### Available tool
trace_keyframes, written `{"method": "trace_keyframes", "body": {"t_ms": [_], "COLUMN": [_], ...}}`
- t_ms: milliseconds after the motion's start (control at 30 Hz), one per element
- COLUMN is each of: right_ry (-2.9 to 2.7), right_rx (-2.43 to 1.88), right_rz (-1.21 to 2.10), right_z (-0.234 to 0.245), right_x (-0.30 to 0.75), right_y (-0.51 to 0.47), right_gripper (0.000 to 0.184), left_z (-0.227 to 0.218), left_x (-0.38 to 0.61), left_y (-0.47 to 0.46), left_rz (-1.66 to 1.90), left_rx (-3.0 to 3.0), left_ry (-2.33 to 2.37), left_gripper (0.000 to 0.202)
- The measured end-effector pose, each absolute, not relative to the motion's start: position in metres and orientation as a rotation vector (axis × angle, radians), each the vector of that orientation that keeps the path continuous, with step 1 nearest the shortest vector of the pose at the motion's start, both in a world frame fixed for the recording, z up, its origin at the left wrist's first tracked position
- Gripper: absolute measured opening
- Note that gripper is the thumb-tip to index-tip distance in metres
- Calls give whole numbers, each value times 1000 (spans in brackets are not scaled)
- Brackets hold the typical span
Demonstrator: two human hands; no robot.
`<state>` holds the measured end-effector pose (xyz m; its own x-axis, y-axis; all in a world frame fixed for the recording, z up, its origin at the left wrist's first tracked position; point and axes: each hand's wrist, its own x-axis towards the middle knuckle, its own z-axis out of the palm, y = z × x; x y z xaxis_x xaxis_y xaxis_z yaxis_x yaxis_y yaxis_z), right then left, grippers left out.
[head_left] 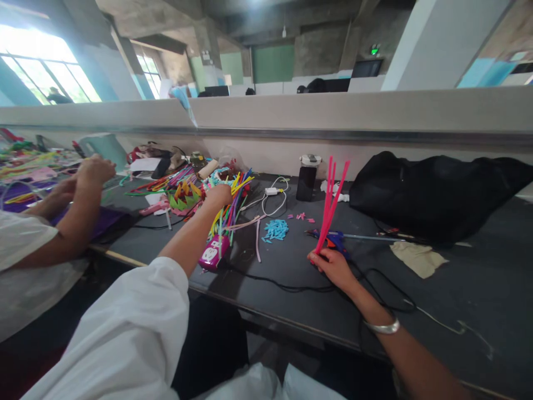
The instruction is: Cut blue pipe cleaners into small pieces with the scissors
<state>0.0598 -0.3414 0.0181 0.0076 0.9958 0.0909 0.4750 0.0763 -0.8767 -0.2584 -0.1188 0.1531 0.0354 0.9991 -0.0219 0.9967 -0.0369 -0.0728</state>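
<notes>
Hands work well apart over a dark worktop. The right hand sits low near the front edge, its fingers closed round the lower ends of a bunch of pink stems. The stems stand nearly upright and fan out slightly at the top, leaning a little to the right. A silver bangle circles that wrist.

The left hand is stretched out from a white sleeve and rests on a heap of coloured stems further back on the worktop. Its back faces the camera and its fingers are buried in the heap, so I cannot tell whether they grip anything.

A blue tool lies just behind the right hand. A black cord runs along the worktop beneath it. A scatter of light-blue scraps sits between the two hands. A pink power strip lies at the near end of the heap. A white cable and a dark bottle with a white cap stand toward the back wall. A black bag is slumped at the right, with a beige cloth in front of it.

At the far left a co-worker's hands are raised over more bright craft material.
</notes>
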Motion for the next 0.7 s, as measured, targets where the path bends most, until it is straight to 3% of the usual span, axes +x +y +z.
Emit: {"method": "trace_keyframes", "body": {"t_ms": [333, 500, 700], "right_ry": [-1589, -1591, -1613], "right_rx": [-1514, -1516, -1527], "right_rz": [840, 844, 813], "right_z": [16, 14, 15], "right_x": [61, 60, 61], "right_y": [-339, -339, -341], "right_gripper": [38, 39, 41], "left_z": [156, 131, 97], "left_x": [-265, -234, -209], "left_y": [-110, -141, -175], "left_rz": [117, 80, 271], "left_rx": [-2158, -2414, -2602], "left_ry": [-2109, -1902, -1843], "left_gripper": [36, 41, 51]}}
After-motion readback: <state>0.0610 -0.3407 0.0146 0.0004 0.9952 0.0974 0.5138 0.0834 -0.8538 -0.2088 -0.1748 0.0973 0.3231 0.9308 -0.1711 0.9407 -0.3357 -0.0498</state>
